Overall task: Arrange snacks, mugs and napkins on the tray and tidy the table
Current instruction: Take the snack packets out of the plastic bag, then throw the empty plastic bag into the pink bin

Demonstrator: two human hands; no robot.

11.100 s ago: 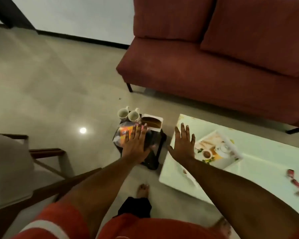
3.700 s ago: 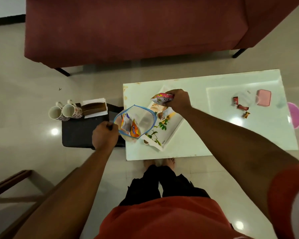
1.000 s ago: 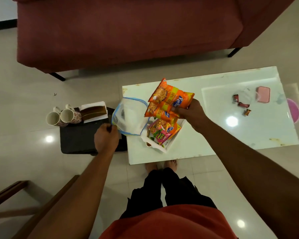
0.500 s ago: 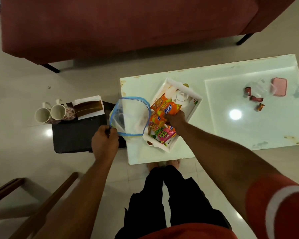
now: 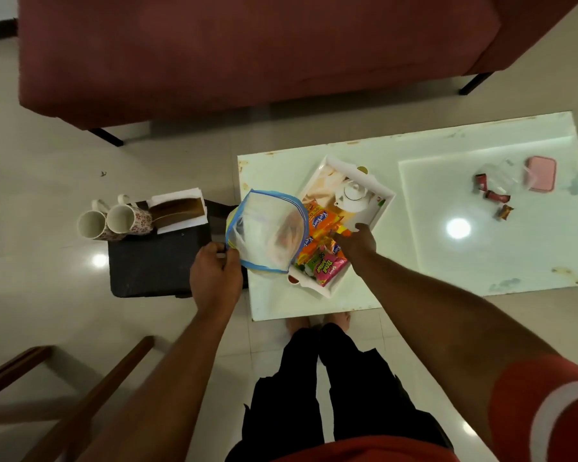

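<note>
**Snacks piled in the tray**

The left hand [image 5: 215,272] pinches the rim of a clear zip bag [image 5: 267,235], just beside the white tray [image 5: 377,187] on the table [image 5: 481,261]. Orange and pink snack packets [image 5: 318,225] lie in the tray. The right hand [image 5: 357,244] rests on them, its grip hidden.

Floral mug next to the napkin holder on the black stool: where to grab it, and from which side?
Probably its handle, from the sofa side. The floral mug has the other mug tight on its left and the napkin holder close on its right, so both flanks are blocked; the handle sticks out free behind. Else pinch the rim from above.
</note>
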